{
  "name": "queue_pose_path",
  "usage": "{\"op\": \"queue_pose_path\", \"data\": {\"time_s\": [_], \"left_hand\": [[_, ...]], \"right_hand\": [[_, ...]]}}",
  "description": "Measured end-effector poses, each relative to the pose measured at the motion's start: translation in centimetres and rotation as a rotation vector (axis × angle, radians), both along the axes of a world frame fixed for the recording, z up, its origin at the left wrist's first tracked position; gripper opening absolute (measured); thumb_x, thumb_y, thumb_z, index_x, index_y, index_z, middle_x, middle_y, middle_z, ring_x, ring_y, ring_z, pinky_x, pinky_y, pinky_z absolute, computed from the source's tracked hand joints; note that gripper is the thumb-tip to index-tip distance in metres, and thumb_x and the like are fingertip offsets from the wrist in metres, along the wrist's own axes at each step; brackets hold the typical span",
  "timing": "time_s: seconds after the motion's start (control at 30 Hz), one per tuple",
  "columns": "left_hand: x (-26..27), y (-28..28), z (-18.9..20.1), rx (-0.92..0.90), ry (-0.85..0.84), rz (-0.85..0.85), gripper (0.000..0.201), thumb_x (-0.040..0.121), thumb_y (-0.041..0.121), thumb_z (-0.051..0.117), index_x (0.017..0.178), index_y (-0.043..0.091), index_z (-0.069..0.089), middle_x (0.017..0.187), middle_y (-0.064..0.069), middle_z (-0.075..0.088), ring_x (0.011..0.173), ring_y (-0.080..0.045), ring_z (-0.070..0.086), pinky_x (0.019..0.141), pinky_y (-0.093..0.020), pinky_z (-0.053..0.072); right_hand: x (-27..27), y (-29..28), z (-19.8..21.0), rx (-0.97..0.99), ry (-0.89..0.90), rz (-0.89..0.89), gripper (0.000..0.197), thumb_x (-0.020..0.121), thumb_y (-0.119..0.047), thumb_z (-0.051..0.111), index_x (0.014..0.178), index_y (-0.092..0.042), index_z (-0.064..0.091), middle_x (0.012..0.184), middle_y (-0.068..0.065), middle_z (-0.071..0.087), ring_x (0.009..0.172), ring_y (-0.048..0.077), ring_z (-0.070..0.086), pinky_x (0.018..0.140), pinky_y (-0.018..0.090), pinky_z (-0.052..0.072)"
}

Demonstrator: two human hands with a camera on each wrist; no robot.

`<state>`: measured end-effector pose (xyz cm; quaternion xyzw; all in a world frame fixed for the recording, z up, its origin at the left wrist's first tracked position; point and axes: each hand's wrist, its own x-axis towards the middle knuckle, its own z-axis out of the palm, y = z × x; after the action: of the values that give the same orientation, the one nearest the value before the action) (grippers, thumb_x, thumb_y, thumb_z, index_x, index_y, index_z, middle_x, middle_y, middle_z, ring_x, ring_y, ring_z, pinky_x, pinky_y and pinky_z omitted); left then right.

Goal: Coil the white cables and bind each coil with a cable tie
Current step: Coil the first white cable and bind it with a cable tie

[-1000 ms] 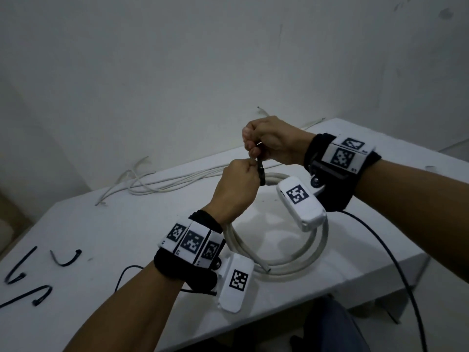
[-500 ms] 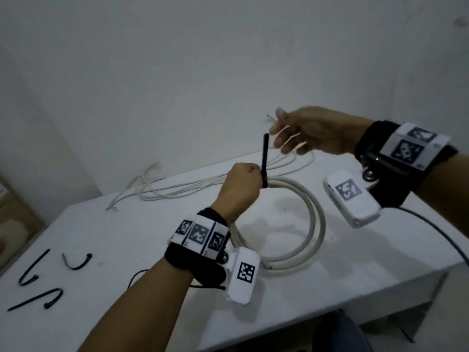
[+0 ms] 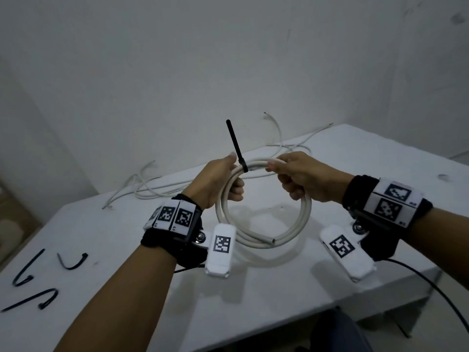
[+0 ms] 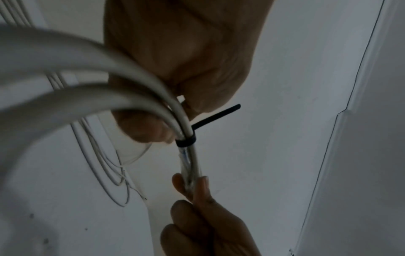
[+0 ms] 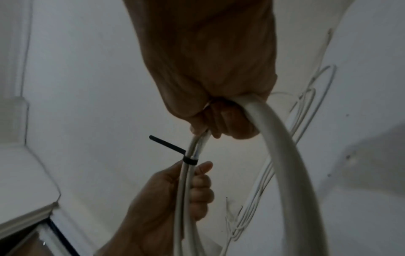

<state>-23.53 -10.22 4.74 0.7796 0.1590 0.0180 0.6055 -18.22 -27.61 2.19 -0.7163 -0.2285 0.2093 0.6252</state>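
Observation:
A coil of thick white cable [image 3: 299,224] is held up above the white table [image 3: 253,301] by both hands. A black cable tie [image 3: 237,148] is cinched round the coil's top, its free tail sticking up. My left hand [image 3: 218,181] grips the coil just left of the tie, fingers curled round the strands. My right hand [image 3: 299,179] grips the coil to the right of the tie. In the wrist views the tie band [image 4: 186,141] [image 5: 190,161] sits tight between the two hands. The coil's cut end [image 3: 272,241] points out at the bottom.
Thin loose white cables [image 3: 152,189] lie tangled along the table's far edge by the wall. Three black cable ties [image 3: 72,261] [image 3: 25,273] [image 3: 33,301] lie at the table's left front. A black cord [image 3: 431,288] trails from my right wrist.
My right hand let go of the tie's tail, swung away, then came back to grip the coil. Both hands have lifted the coil off the table. The tie's tail now stands free.

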Motion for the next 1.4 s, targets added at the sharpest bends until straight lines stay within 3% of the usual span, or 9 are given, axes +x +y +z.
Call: {"op": "queue_pose_path", "data": {"time_s": [0.13, 0.3, 0.43, 0.53, 0.67, 0.87, 1.1, 1.23, 1.4], "left_hand": [[-1.0, 0.9, -1.6, 0.051, 0.026, -0.039, 0.046, 0.097, 0.049, 0.046, 0.101, 0.004, 0.057, 0.079, -0.016, 0.06, 0.056, -0.029, 0.063, 0.057, -0.04, 0.058], [-1.1, 1.9, -4.7, 0.332, -0.007, -0.001, 0.016, 0.084, -0.001, 0.066, 0.088, 0.009, 0.054, 0.074, -0.015, 0.06, 0.062, -0.029, 0.064, 0.072, -0.054, 0.058], [0.0, 2.7, -5.8, 0.457, -0.007, 0.046, 0.014, 0.08, -0.005, 0.06, 0.087, 0.007, 0.058, 0.084, -0.02, 0.064, 0.067, -0.036, 0.068, 0.055, -0.034, 0.058], [1.2, 3.2, -6.4, 0.55, 0.024, 0.044, 0.012, 0.081, -0.003, 0.059, 0.091, 0.004, 0.061, 0.092, -0.023, 0.066, 0.08, -0.04, 0.069, 0.065, -0.04, 0.059], [2.6, 3.8, -7.4, 0.724, 0.117, 0.0, 0.017, 0.086, 0.004, 0.058, 0.103, 0.002, 0.06, 0.101, -0.017, 0.062, 0.083, -0.03, 0.061, 0.065, -0.032, 0.052], [2.5, 4.5, -8.3, 0.91, 0.261, -0.116, 0.065, 0.085, 0.03, 0.07, 0.136, 0.002, 0.04, 0.139, -0.015, 0.044, 0.111, -0.025, 0.049, 0.079, -0.025, 0.039], [1.4, 4.7, -8.6, 0.878, 0.331, -0.301, 0.084, 0.076, 0.06, 0.069, 0.138, 0.012, 0.038, 0.139, -0.008, 0.048, 0.119, -0.023, 0.05, 0.099, -0.033, 0.043], [1.1, 4.2, -9.5, 0.931, 0.416, -0.344, 0.11, 0.08, 0.064, 0.061, 0.152, 0.005, 0.002, 0.16, -0.013, 0.011, 0.142, -0.027, 0.026, 0.11, -0.034, 0.029], [0.9, 3.7, -9.6, 0.95, 0.462, -0.343, 0.114, 0.082, 0.067, 0.054, 0.152, 0.002, -0.009, 0.161, -0.017, -0.006, 0.147, -0.03, 0.018, 0.116, -0.037, 0.023]], "right_hand": [[0.7, 0.5, -0.7, 0.052, 0.169, -0.019, 0.019, 0.1, -0.025, 0.045, 0.09, -0.009, 0.047, 0.054, -0.004, 0.021, 0.042, 0.006, 0.019, 0.035, 0.017, 0.02], [2.7, 1.4, -2.6, 0.032, 0.389, -0.077, 0.019, 0.101, -0.016, 0.039, 0.083, -0.009, 0.044, 0.042, -0.006, 0.028, 0.034, 0.006, 0.025, 0.033, 0.017, 0.029], [3.8, 2.3, -3.7, -0.145, 0.39, -0.14, 0.02, 0.1, -0.009, 0.038, 0.083, -0.005, 0.046, 0.062, 0.009, 0.047, 0.055, 0.017, 0.047, 0.055, 0.033, 0.046], [4.4, 2.8, -4.0, -0.237, 0.408, -0.133, 0.015, 0.099, -0.005, 0.036, 0.087, -0.002, 0.045, 0.08, 0.013, 0.049, 0.07, 0.023, 0.054, 0.064, 0.043, 0.048], [4.8, 3.6, -4.3, -0.324, 0.36, -0.138, 0.015, 0.096, -0.001, 0.037, 0.083, -0.003, 0.045, 0.08, 0.014, 0.048, 0.067, 0.025, 0.053, 0.052, 0.034, 0.049], [4.5, 4.0, -3.7, -0.488, 0.154, -0.106, 0.022, 0.094, -0.008, 0.047, 0.072, -0.013, 0.046, 0.078, 0.006, 0.048, 0.067, 0.019, 0.048, 0.059, 0.031, 0.044], [2.8, 3.4, -4.7, -0.936, -0.319, 0.081, 0.04, 0.086, -0.032, 0.066, 0.113, -0.009, 0.049, 0.11, 0.007, 0.054, 0.09, 0.021, 0.049, 0.066, 0.026, 0.039], [2.2, 3.3, -5.4, -1.129, -0.45, 0.169, 0.069, 0.087, -0.035, 0.065, 0.14, -0.008, 0.031, 0.138, 0.013, 0.046, 0.122, 0.028, 0.048, 0.093, 0.03, 0.039], [2.1, 3.9, -5.4, -1.174, -0.476, 0.186, 0.077, 0.088, -0.035, 0.063, 0.146, -0.005, 0.021, 0.145, 0.014, 0.038, 0.129, 0.029, 0.044, 0.101, 0.032, 0.037]]}}
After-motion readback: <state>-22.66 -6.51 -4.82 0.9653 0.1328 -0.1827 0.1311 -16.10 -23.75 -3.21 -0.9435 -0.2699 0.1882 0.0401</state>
